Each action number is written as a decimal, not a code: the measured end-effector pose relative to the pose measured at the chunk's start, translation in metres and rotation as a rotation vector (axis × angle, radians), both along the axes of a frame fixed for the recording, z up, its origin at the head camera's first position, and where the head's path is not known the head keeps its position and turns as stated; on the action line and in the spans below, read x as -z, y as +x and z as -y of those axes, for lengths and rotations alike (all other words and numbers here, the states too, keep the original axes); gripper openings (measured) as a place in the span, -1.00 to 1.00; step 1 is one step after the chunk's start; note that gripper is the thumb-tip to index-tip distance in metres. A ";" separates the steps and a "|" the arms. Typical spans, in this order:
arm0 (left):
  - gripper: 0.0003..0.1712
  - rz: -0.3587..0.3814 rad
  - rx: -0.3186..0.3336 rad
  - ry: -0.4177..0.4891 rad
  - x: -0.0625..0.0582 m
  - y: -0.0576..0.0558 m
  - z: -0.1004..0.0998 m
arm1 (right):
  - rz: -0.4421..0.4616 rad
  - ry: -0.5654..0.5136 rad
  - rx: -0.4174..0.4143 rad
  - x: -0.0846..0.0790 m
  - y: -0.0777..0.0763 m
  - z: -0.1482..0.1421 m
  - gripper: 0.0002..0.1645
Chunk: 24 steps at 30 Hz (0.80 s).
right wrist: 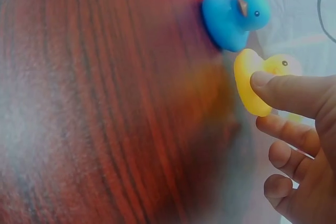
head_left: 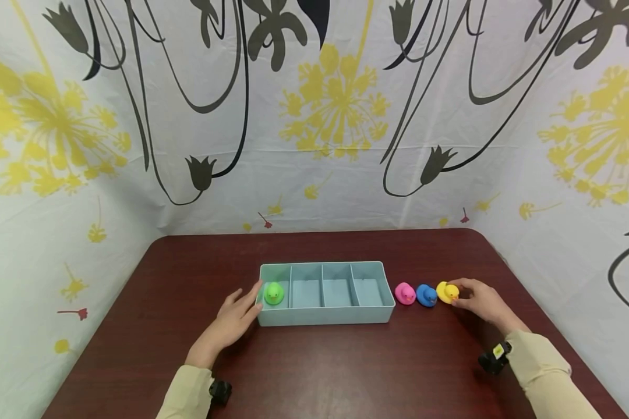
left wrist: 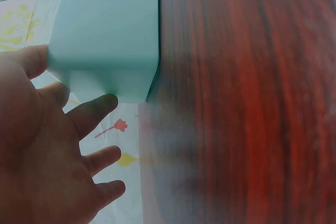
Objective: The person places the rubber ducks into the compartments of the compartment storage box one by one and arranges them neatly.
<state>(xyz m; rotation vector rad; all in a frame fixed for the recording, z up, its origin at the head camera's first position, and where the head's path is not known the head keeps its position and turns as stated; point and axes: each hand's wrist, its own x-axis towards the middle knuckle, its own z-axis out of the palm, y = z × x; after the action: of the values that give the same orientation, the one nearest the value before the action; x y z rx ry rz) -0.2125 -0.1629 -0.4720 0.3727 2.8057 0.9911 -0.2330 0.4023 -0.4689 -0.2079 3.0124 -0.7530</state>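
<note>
A pale blue-green tray (head_left: 325, 316) with a row of several compartments stands on the table. The green rubber duck (head_left: 274, 293) sits in its leftmost compartment. My left hand (head_left: 236, 317) touches the tray's left end with fingers spread, as the left wrist view also shows. To the right of the tray are a pink rubber duck (head_left: 405, 293), a blue rubber duck (head_left: 427, 295) and a yellow rubber duck (head_left: 447, 292). My right hand (head_left: 479, 299) pinches the yellow duck; in the right wrist view the thumb (right wrist: 283, 90) lies across its body. Whether it touches the tabletop is unclear.
The dark red-brown wooden table (head_left: 325, 366) has rounded far corners. A white cloth (head_left: 340, 192) with yellow and grey flower prints hangs behind it and along both sides. The ducks stand close together in a row just off the tray's right end.
</note>
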 end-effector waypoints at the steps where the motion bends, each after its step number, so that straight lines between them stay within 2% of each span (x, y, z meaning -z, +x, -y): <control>1: -0.32 0.000 0.000 0.001 0.000 0.000 0.000 | -0.002 0.001 0.003 -0.001 0.000 0.000 -0.47; 15: -0.33 0.013 0.004 0.018 -0.002 0.001 0.000 | -0.019 -0.028 0.047 -0.016 -0.002 0.011 -0.43; 24: -0.33 0.009 0.000 0.014 0.000 -0.001 0.001 | -0.054 -0.039 0.028 -0.027 -0.003 0.022 -0.40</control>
<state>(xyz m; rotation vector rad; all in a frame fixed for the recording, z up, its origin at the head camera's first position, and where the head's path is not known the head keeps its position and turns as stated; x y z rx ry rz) -0.2135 -0.1640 -0.4716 0.3690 2.7924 1.0097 -0.2357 0.3802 -0.4419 -0.1910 3.0597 -0.8225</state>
